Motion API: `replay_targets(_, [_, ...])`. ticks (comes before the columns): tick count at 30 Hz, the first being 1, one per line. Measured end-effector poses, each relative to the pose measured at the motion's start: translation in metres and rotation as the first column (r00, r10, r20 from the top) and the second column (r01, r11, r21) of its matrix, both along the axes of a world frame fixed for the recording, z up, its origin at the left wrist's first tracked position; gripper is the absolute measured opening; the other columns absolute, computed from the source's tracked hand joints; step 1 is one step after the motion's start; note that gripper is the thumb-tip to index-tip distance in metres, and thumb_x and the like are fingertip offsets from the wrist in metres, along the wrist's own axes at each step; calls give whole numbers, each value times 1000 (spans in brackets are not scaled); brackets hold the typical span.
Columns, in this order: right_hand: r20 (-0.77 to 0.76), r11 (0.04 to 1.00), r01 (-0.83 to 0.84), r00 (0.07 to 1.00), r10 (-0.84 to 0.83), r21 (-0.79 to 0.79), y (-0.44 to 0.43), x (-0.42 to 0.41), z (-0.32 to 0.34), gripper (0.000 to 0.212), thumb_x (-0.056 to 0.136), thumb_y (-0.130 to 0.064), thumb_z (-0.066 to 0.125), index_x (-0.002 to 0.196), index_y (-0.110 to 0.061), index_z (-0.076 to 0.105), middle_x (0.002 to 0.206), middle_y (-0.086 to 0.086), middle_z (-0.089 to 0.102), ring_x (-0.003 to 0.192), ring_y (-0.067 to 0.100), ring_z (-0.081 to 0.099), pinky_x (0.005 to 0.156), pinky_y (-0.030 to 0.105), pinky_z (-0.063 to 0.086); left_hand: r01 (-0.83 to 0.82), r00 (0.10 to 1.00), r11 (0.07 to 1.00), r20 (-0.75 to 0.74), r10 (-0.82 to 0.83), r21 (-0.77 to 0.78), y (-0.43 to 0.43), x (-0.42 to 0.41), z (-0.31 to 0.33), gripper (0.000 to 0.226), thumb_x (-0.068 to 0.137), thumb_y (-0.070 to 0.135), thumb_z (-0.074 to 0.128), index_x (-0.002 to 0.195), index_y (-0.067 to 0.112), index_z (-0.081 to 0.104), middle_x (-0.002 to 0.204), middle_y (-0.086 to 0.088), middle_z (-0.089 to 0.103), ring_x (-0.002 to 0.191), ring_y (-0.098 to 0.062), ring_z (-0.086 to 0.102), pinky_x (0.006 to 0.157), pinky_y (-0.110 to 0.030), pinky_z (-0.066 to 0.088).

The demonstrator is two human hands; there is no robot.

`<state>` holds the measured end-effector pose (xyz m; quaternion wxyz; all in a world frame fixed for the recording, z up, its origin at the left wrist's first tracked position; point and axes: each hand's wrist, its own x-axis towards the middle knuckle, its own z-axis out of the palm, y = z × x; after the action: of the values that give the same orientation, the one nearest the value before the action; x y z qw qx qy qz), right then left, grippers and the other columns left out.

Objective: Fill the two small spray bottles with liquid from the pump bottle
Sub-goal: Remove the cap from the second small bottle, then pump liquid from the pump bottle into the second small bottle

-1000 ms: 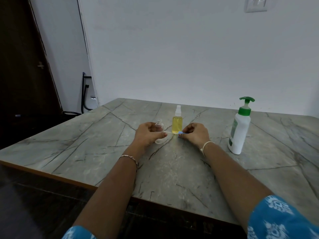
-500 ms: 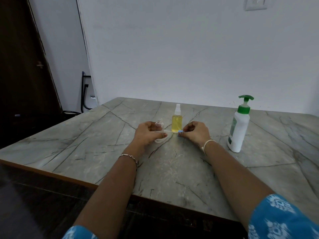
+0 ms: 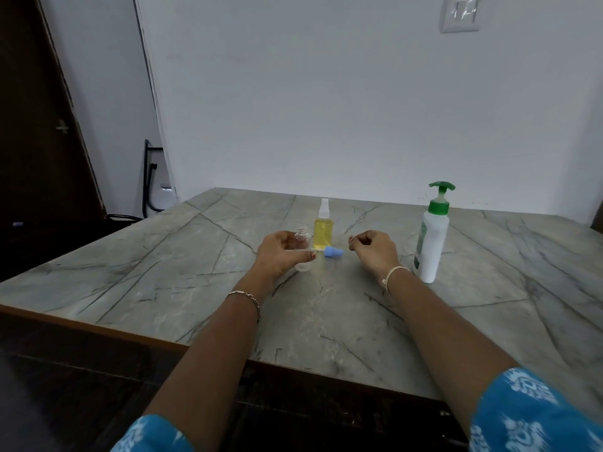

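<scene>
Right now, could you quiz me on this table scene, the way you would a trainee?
1. True or false: the pump bottle stands to the right of the right hand.
2. Which small bottle holds yellow liquid? A) the capped spray bottle B) the clear uncapped bottle in the left hand
3. Fill in: the blue spray cap lies on the ____.
Key: 1 true; 2 A; 3 table.

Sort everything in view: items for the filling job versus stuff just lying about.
For the job: empty spray bottle held in the left hand, yellow-filled spray bottle, blue spray cap, pump bottle.
Lying about: wall switch, dark door, black frame.
</scene>
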<state>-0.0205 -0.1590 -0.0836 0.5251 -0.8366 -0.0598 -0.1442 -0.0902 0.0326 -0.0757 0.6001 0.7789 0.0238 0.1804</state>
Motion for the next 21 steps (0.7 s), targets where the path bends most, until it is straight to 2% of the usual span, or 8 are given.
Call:
replay_targets(2, [19, 1000, 11, 1000, -10, -13, -6, -7, 3, 23, 89, -29, 66, 89, -6, 72, 89, 6, 70, 84, 19, 61, 75, 25, 42, 22, 1000, 999, -1, -22, 28, -11, -3, 2, 41, 68, 6, 86, 103, 9, 67, 94, -3, 71, 89, -16, 67, 83, -27, 55])
replay_targets(5, [63, 997, 18, 998, -14, -69, -16, -19, 6, 29, 90, -33, 65, 79, -6, 71, 71, 2, 65, 67, 14, 56, 61, 23, 39, 57, 998, 997, -10, -56, 52, -29, -5, 2, 44, 68, 10, 86, 107, 6, 68, 99, -5, 72, 90, -17, 68, 87, -31, 55])
replay_targets(7, [84, 994, 30, 996, -21, -107, -24, -29, 9, 31, 93, -32, 61, 77, -6, 70, 69, 2, 63, 62, 12, 53, 56, 22, 37, 98, 995, 994, -17, -98, 38, -42, -8, 1, 44, 68, 8, 86, 108, 3, 68, 101, -8, 73, 90, -16, 69, 90, -34, 55])
replay_targets(10, [109, 994, 17, 994, -6, -107, -36, -40, 11, 28, 96, -26, 55, 77, -10, 68, 79, 4, 69, 75, 19, 62, 69, 26, 45, 139, 990, 990, -26, -139, 2, -60, -10, -1, 46, 68, 3, 85, 110, -1, 66, 103, -12, 72, 90, -17, 68, 94, -38, 54])
replay_targets(12, [116, 996, -10, 993, 21, -94, -43, -46, 12, 24, 98, -20, 52, 80, -11, 65, 86, 6, 71, 83, 21, 66, 81, 29, 50, 145, 989, 989, -29, -144, 17, -69, -11, -1, 47, 68, 4, 85, 110, 0, 65, 99, -10, 70, 88, -15, 66, 94, -37, 54])
replay_targets(14, [132, 996, -31, 990, 43, -89, -50, -53, 12, 20, 99, -15, 49, 86, -10, 64, 88, 5, 70, 87, 20, 66, 85, 27, 49, 142, 989, 989, -35, -141, 43, -76, -10, -2, 46, 68, 7, 86, 109, 3, 66, 97, -6, 70, 90, -15, 66, 93, -35, 54])
replay_targets(18, [293, 999, 42, 955, -37, -10, -65, -66, 13, 17, 97, -10, 51, 91, -11, 67, 81, -2, 67, 77, 12, 63, 78, 25, 49, 153, 988, 987, -35, -152, 39, -92, -11, -2, 45, 67, 7, 87, 107, 4, 66, 95, -4, 71, 95, -18, 68, 94, -37, 54])
replay_targets(21, [391, 989, 135, 908, -149, 64, -77, -68, 15, 15, 93, -20, 60, 85, -12, 69, 76, 3, 68, 74, 19, 63, 71, 32, 52, 167, 985, 984, -41, -165, 57, -102, -11, 0, 38, 69, 6, 85, 102, 6, 66, 93, -4, 70, 89, -16, 66, 92, -33, 53])
